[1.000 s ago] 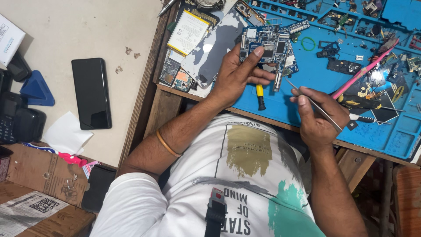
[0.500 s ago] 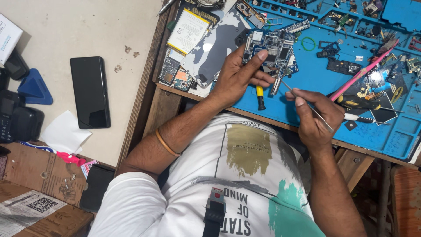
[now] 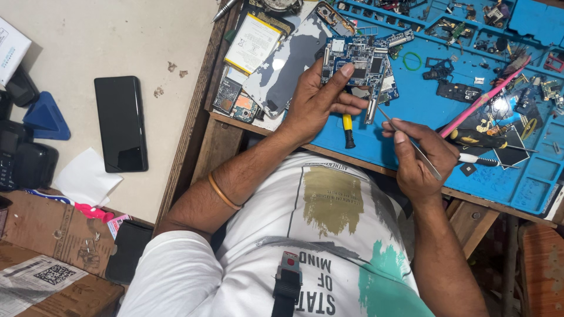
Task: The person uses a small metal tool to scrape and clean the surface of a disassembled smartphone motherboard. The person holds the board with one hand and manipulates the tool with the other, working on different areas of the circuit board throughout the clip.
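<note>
My left hand grips a blue phone circuit board, thumb across its face, held just above the blue work mat. My right hand pinches thin metal tweezers; their tip points up toward the board's lower right edge. A yellow-handled screwdriver lies on the mat under my left hand. A grey phone back panel lies left of the board.
A pink-handled tool, several small parts and chips lie on the right of the mat. A yellow battery lies at the bench top left. A black phone, a blue triangular pick and white paper lie on the pale table.
My left hand has tilted the circuit board slightly. My right hand has brought the tweezers' tip closer to the board's lower edge.
</note>
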